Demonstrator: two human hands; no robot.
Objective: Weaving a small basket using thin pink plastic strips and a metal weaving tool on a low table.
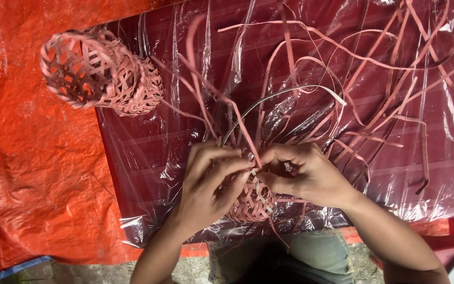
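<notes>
Two bare hands worked at a small, partly woven pink basket (250, 202) near the front edge of a clear plastic sheet (148, 152) spread over an orange tarp (32, 158). The left hand (211, 181) curled around the basket's side, fingers bent over the weave. The right hand (303, 176) pinched a pink strip (237, 123) at the rim. Only the base looked woven (many loose strips (374, 94) fanned toward the far right corner). A finished open-weave basket (98, 71) lay on its side at the far left corner.
</notes>
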